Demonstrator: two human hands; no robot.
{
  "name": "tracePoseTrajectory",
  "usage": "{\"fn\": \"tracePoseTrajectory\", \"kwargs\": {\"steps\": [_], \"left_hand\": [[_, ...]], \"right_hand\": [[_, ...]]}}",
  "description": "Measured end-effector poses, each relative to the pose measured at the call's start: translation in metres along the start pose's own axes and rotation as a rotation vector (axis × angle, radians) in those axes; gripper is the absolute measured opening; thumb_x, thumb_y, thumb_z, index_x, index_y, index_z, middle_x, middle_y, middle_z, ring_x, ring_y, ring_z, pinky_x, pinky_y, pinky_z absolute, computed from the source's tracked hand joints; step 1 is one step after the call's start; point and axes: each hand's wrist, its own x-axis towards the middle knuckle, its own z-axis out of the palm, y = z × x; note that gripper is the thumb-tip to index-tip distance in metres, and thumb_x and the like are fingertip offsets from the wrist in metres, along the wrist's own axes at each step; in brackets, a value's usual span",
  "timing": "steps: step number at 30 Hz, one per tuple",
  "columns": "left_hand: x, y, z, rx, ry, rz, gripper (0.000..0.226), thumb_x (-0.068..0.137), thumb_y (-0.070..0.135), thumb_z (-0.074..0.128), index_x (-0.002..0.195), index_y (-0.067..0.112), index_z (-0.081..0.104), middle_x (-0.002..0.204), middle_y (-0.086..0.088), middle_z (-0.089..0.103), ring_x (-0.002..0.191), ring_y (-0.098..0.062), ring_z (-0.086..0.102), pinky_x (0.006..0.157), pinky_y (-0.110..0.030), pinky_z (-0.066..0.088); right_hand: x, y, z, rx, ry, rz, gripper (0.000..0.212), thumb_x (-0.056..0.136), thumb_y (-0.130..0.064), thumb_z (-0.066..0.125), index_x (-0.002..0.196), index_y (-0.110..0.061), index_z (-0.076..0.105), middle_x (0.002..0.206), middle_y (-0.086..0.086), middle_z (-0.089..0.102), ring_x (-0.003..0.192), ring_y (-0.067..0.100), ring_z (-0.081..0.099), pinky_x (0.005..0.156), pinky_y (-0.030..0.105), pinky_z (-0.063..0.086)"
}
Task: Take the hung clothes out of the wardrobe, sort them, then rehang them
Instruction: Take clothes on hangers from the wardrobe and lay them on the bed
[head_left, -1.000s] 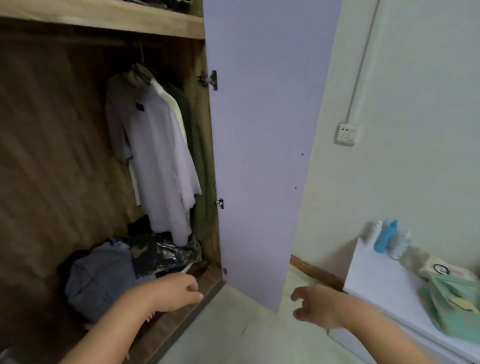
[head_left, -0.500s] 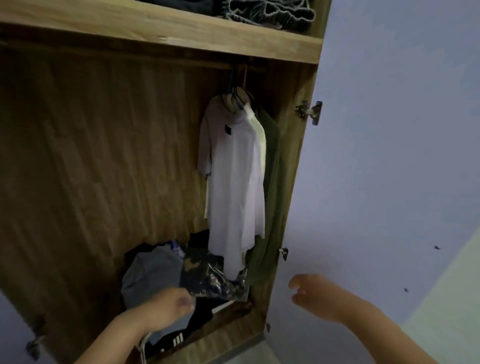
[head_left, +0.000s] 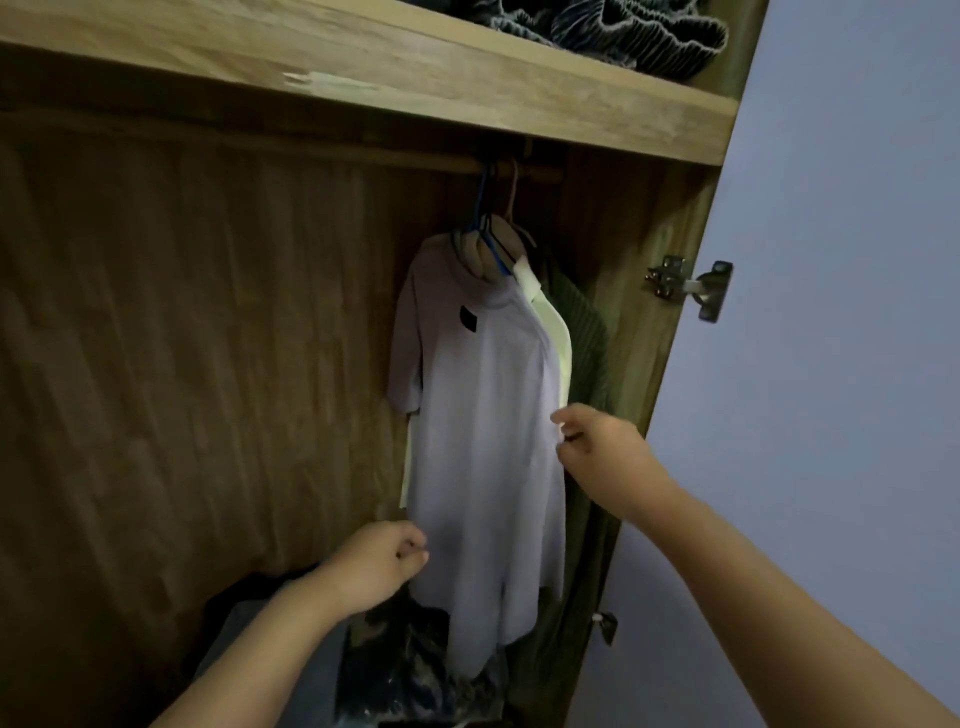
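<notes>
Since the earlier frame, we raised our right hand (head_left: 597, 447) to the pale shirt (head_left: 483, 415), fingers loosely curled beside its edge; our left hand (head_left: 374, 564), curled empty, rose near the hem.

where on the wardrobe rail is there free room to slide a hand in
The rail is bare left of the hangers. At its right end the lilac shirt, cream shirt and green garment crowd together.

Green garment (head_left: 582, 338) mostly behind the pale shirts (head_left: 483, 415); floor heap (head_left: 405, 670) cut off below.
</notes>
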Motion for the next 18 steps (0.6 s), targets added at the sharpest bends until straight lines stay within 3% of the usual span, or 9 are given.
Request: {"fn": "tracePoseTrajectory", "kwargs": {"steps": [4, 7, 10, 12, 13, 16, 18], "left_hand": [[0.066, 0.020, -0.030, -0.040, 0.091, 0.150, 0.029, 0.094, 0.015, 0.051, 0.122, 0.008, 0.056, 0.103, -0.003, 0.060, 0.100, -0.016, 0.059, 0.078, -0.013, 0.041], [0.105, 0.041, -0.050, -0.095, 0.152, 0.256, 0.037, 0.092, 0.011, 0.052, 0.129, 0.010, 0.051, 0.118, -0.006, 0.059, 0.107, -0.018, 0.058, 0.091, -0.021, 0.043], [0.130, 0.059, -0.063, -0.218, 0.195, 0.339, 0.045, 0.090, 0.007, 0.054, 0.134, 0.014, 0.045, 0.125, 0.001, 0.052, 0.116, -0.019, 0.055, 0.102, -0.033, 0.043], [0.141, 0.069, -0.070, -0.375, 0.195, 0.364, 0.048, 0.089, 0.003, 0.054, 0.134, 0.016, 0.043, 0.133, -0.002, 0.049, 0.120, -0.018, 0.052, 0.105, -0.038, 0.041], [0.145, 0.073, -0.073, -0.447, 0.197, 0.370, 0.047, 0.090, 0.001, 0.053, 0.133, 0.016, 0.043, 0.134, -0.003, 0.049, 0.120, -0.016, 0.051, 0.106, -0.037, 0.041], [0.150, 0.084, -0.082, -0.545, 0.200, 0.416, 0.052, 0.091, -0.002, 0.049, 0.138, 0.017, 0.036, 0.120, 0.010, 0.052, 0.111, -0.007, 0.049, 0.104, -0.032, 0.040], [0.151, 0.085, -0.085, -0.600, 0.157, 0.435, 0.052, 0.091, -0.003, 0.048, 0.139, 0.015, 0.035, 0.107, 0.012, 0.052, 0.111, -0.011, 0.051, 0.103, -0.032, 0.040]], "right_hand": [[0.057, -0.027, -0.006, 0.076, 0.237, 0.013, 0.048, 0.092, -0.013, 0.049, 0.139, -0.016, 0.039, 0.135, 0.006, 0.046, 0.115, 0.021, 0.052, 0.090, 0.028, 0.044], [0.091, -0.039, -0.006, 0.132, 0.275, 0.045, 0.054, 0.092, -0.011, 0.047, 0.144, -0.012, 0.033, 0.136, 0.008, 0.048, 0.115, 0.021, 0.052, 0.095, 0.030, 0.043], [0.117, -0.044, 0.000, 0.194, 0.256, 0.059, 0.041, 0.091, -0.007, 0.047, 0.131, -0.011, 0.051, 0.095, 0.004, 0.062, 0.070, 0.012, 0.054, 0.065, 0.021, 0.045], [0.128, -0.052, 0.005, 0.331, 0.211, 0.052, 0.025, 0.086, -0.004, 0.050, 0.104, -0.010, 0.067, 0.073, 0.002, 0.059, 0.061, 0.013, 0.052, 0.057, 0.027, 0.043], [0.133, -0.056, 0.008, 0.349, 0.204, 0.041, 0.020, 0.084, -0.003, 0.051, 0.095, -0.008, 0.068, 0.072, 0.006, 0.060, 0.063, 0.017, 0.054, 0.059, 0.032, 0.044], [0.140, -0.064, 0.018, 0.052, 0.239, 0.011, 0.015, 0.084, -0.008, 0.053, 0.094, -0.007, 0.064, 0.084, 0.008, 0.060, 0.075, 0.022, 0.056, 0.060, 0.032, 0.040], [0.138, -0.069, 0.027, -0.270, 0.401, -0.029, 0.007, 0.081, -0.008, 0.059, 0.087, -0.005, 0.061, 0.086, 0.009, 0.054, 0.075, 0.026, 0.057, 0.052, 0.029, 0.032]]}}
